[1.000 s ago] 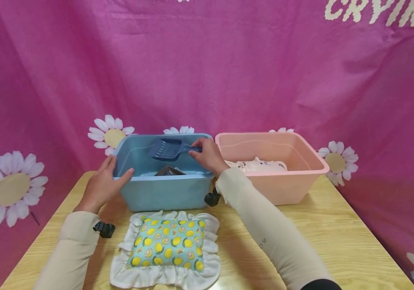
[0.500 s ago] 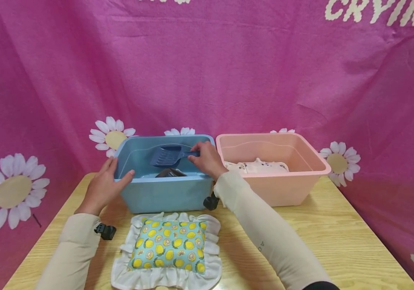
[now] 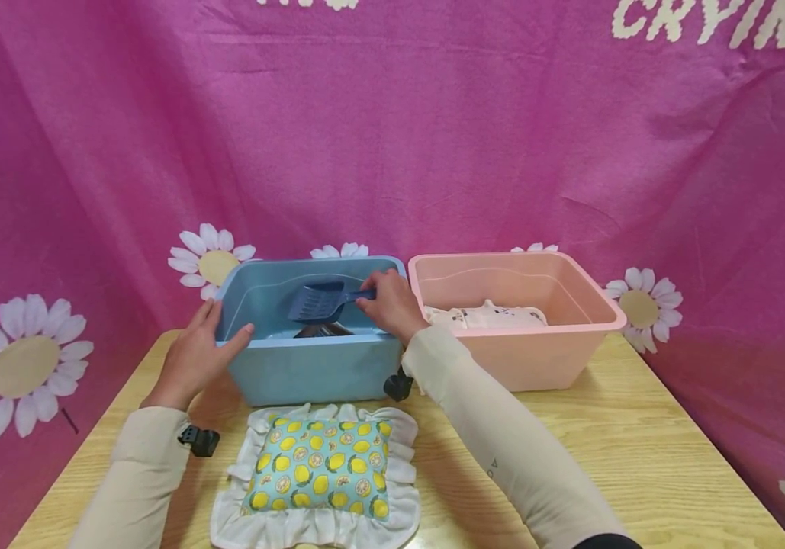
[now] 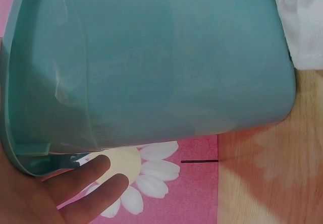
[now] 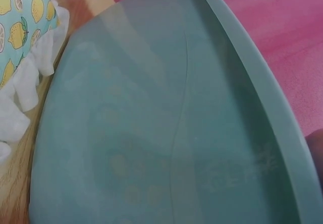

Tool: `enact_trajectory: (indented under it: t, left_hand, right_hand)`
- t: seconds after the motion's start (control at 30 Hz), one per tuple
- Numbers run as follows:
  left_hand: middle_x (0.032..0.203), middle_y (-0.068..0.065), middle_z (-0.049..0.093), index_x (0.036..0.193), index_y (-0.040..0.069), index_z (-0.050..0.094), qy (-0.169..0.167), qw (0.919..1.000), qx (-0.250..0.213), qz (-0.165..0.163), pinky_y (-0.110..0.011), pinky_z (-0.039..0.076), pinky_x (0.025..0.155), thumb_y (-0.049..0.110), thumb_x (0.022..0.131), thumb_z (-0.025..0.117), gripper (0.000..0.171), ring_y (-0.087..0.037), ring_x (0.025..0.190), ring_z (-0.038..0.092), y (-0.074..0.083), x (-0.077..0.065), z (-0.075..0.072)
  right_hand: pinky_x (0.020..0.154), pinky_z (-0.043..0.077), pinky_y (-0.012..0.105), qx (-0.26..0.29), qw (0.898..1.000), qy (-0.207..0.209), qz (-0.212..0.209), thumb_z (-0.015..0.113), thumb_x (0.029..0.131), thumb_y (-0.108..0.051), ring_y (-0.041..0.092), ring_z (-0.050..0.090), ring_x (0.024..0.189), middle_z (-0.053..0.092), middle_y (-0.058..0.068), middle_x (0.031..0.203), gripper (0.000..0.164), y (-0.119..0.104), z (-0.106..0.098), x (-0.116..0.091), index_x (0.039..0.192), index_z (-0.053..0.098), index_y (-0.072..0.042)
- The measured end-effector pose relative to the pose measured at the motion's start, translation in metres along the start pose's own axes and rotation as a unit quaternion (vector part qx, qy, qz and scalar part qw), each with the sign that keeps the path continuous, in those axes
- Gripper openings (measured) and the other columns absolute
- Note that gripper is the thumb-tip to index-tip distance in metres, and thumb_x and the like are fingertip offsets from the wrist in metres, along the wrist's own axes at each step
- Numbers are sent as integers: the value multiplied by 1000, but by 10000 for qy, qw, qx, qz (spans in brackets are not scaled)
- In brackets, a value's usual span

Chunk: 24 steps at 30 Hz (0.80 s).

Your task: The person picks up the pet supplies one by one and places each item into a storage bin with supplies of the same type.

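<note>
A blue tub [image 3: 316,370] stands on the table, and in it my right hand [image 3: 392,305] grips the handle of a dark blue slotted litter scoop [image 3: 316,303]. The scoop's blade points left, above a dark, shiny thing [image 3: 323,330] mostly hidden behind the front wall. At the tub's left front corner rests my left hand [image 3: 196,354], thumb along the front rim and fingers on the left side. Two of its fingers [image 4: 96,196] stretch past the corner in the left wrist view. The right wrist view shows mainly the tub's outer wall [image 5: 126,123]; the scoop is out of sight there.
Right of the blue tub stands a pink tub [image 3: 522,362] with a pale printed cloth item [image 3: 491,314] inside. A lemon-print pillow [image 3: 323,465] with white ruffles lies in front on the wooden table [image 3: 625,450]. Behind hangs a magenta flowered curtain [image 3: 392,137].
The scoop's blade has sunk a little lower in the blue tub, with my right hand still on its handle. My left hand keeps its place at the corner.
</note>
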State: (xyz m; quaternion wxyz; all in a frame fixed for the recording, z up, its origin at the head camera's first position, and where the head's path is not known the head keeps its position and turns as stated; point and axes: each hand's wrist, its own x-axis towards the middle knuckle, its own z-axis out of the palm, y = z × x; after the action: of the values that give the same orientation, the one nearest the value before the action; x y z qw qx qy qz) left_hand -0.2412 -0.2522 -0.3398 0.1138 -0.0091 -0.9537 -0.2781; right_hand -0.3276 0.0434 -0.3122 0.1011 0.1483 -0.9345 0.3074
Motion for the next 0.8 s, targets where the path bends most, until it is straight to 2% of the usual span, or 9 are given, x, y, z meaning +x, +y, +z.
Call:
enact_trajectory:
  t: [0.23,0.47,0.67,0.8]
  left_hand:
    - [158,-24,8,154,5,9,0,10000,21,-13,-70,40,89,61,91,49,93,-56,133,26,1,1,1]
    - [159,-23,8,154,5,9,8,10000,18,53,-71,39,89,59,92,49,92,-56,133,27,1,2,1]
    - [159,-23,8,155,6,8,-13,10000,46,26,-71,40,89,63,91,47,94,-56,133,27,0,2,0]
    - [158,-24,8,155,5,9,-16,10000,23,39,-71,40,88,62,91,48,94,-56,132,28,-1,1,0]
  right_hand:
    - [84,49,35,-23,10000,9,-25,73,87,-24,21,53,97,56,7,101,24,0,-2,-1,106,70,-10]
    - [82,49,35,102,9999,-12,-102,74,85,-34,21,52,96,55,8,103,36,1,-4,-2,110,70,-8]
    - [84,50,35,385,9992,-70,-113,72,86,-34,20,53,101,57,9,108,36,2,-4,-2,111,68,-7]
    - [88,51,35,832,9962,-105,-233,72,87,-32,23,57,106,62,11,110,35,3,-8,-1,109,68,-4]
